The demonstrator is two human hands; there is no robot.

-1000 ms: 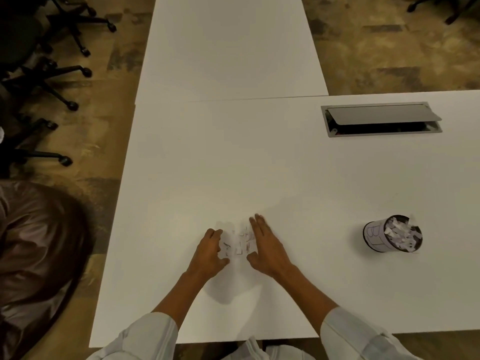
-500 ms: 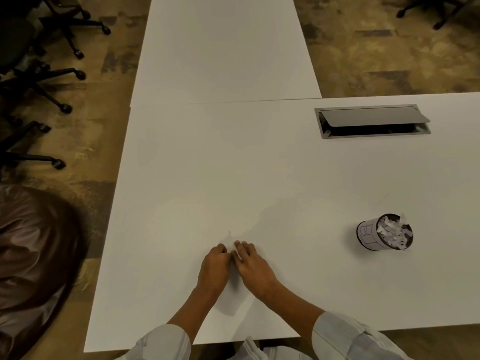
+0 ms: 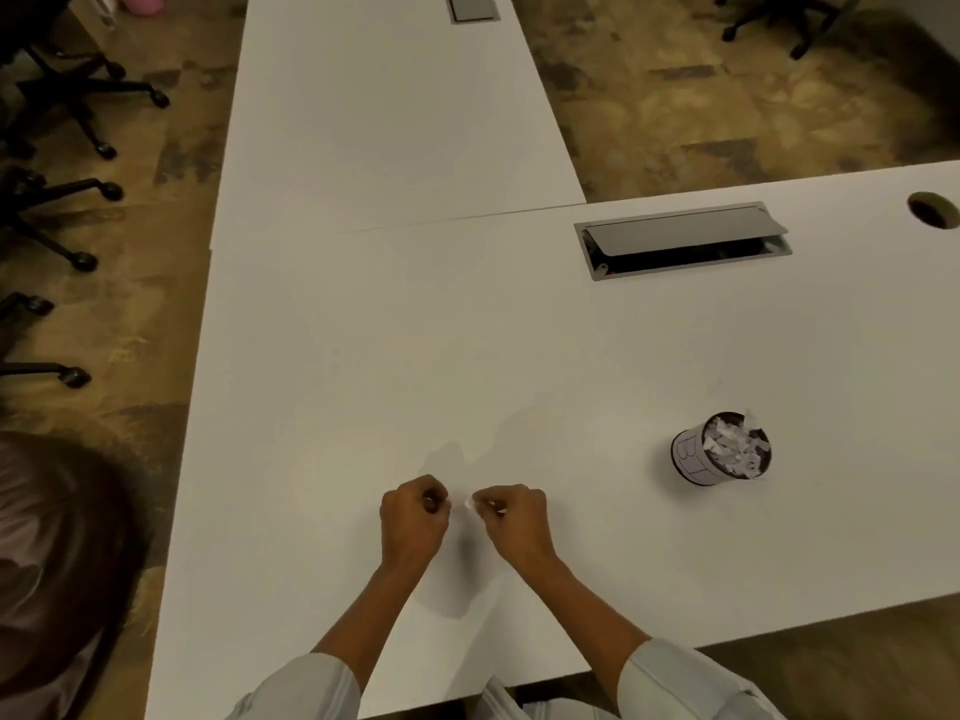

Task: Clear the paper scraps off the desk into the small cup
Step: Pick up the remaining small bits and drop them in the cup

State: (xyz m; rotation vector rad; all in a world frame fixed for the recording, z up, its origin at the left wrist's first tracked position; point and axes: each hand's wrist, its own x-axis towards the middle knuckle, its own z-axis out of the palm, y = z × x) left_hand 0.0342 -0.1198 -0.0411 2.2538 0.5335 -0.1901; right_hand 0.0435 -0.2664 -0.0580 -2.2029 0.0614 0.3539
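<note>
White paper scraps (image 3: 469, 504) are showing between two curled fists near the tabletop's (image 3: 363, 356) front edge: the left hand (image 3: 414, 517) and right hand (image 3: 511, 514) are pinching them. The scrap-filled small cup (image 3: 719, 447) is standing upright, well apart rightward.

— What stays out of sight at the desk's (image 3: 519, 330) near edge?
— Both fists curl shut, hiding most of the paper scraps (image 3: 469, 504); only white slivers show.
— And the small cup (image 3: 719, 454)?
— Its side marking is too small to read; the desk's right end is cut off.
</note>
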